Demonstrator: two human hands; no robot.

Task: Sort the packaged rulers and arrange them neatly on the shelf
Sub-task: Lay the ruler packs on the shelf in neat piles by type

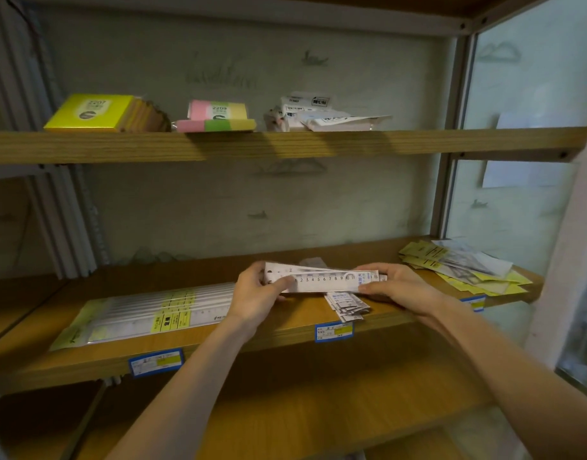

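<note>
A bundle of short white packaged rulers point(325, 281) hangs just above the middle wooden shelf point(285, 327). My left hand point(257, 293) grips its left end and my right hand point(400, 287) grips its right end. Under the bundle lies a loose heap of small white ruler packs point(346, 305). A row of long clear rulers with yellow labels point(152, 313) lies fanned on the shelf's left half. At the shelf's right end sits a messy pile of yellow and white packs point(464, 268).
The upper shelf point(285, 144) carries a yellow box point(89, 112), pink and green sticky pads point(217, 117) and white packets point(318, 114). Blue price tags point(333, 331) are stuck to the shelf edge. A frosted pane point(517, 94) closes the right side. A lower shelf point(318, 410) is below.
</note>
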